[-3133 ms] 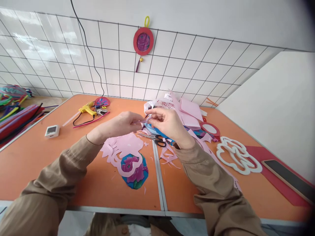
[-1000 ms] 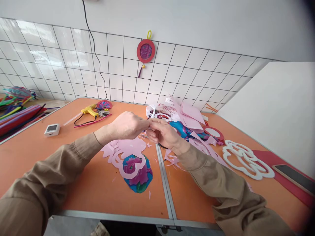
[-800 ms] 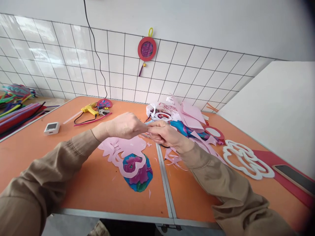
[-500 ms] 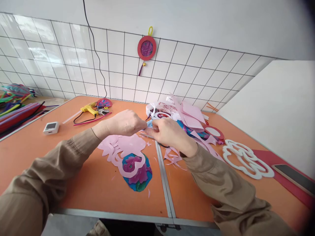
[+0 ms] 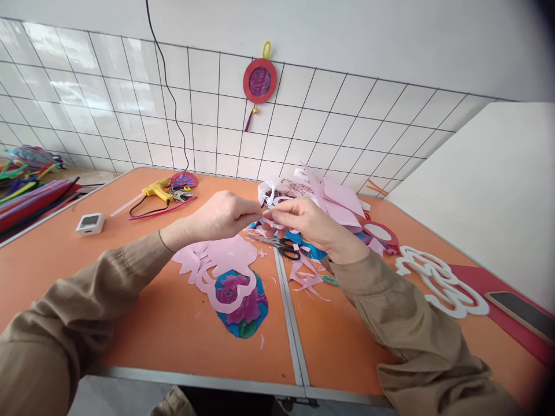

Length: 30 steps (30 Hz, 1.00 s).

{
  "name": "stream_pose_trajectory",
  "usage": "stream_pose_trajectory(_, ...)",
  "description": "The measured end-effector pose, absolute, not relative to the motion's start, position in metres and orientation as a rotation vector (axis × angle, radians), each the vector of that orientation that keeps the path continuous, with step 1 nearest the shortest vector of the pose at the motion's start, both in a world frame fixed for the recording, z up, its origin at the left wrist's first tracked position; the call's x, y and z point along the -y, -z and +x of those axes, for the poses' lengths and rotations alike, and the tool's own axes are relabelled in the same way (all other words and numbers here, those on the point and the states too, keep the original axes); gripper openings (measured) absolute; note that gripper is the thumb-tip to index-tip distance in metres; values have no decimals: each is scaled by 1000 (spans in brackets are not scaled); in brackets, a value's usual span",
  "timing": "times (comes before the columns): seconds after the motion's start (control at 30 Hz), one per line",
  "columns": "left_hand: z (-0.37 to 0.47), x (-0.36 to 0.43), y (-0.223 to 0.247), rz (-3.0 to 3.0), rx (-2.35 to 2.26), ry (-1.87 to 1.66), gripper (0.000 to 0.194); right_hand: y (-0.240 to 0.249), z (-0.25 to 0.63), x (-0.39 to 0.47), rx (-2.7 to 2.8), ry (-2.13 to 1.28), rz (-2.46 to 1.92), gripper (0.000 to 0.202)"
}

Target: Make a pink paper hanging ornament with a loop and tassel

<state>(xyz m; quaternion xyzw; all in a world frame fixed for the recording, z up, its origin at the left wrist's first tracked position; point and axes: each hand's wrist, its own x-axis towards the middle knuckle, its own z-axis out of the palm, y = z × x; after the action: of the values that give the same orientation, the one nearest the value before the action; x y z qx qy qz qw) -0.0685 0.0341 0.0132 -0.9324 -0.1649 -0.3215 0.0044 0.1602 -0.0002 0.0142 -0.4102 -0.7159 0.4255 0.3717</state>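
Note:
My left hand (image 5: 221,215) and my right hand (image 5: 303,222) meet above the middle of the table, fingertips pinched close together. Both are closed; a small pale piece shows between them, too hidden to name. Just below the right hand lie scissors (image 5: 288,248) with black handles. Pink cloud-like cutouts (image 5: 232,252) rest on the table below my left hand. One pink cutout partly overlaps a round piece of blue and purple flowered fabric (image 5: 245,315). Pink scraps (image 5: 306,276) are scattered under my right wrist.
Pink sheets (image 5: 340,202) and a white plastic bag (image 5: 271,189) are piled at the back. A yellow glue gun (image 5: 156,190) and a white device (image 5: 90,223) are at left. White cutout frames (image 5: 446,283) and a phone (image 5: 520,312) lie right. A metal seam (image 5: 289,318) divides the table.
My right hand has lifted and turned, its fingers less bunched, uncovering the scissors' handles. My left hand has shifted only slightly.

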Motion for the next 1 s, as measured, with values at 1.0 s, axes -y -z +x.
stream_pose_trajectory(1.0, -50, -35, -5, -3426, 1563, 1474, 19, 13, 153, -28, 1079, -1149, -741, 38)
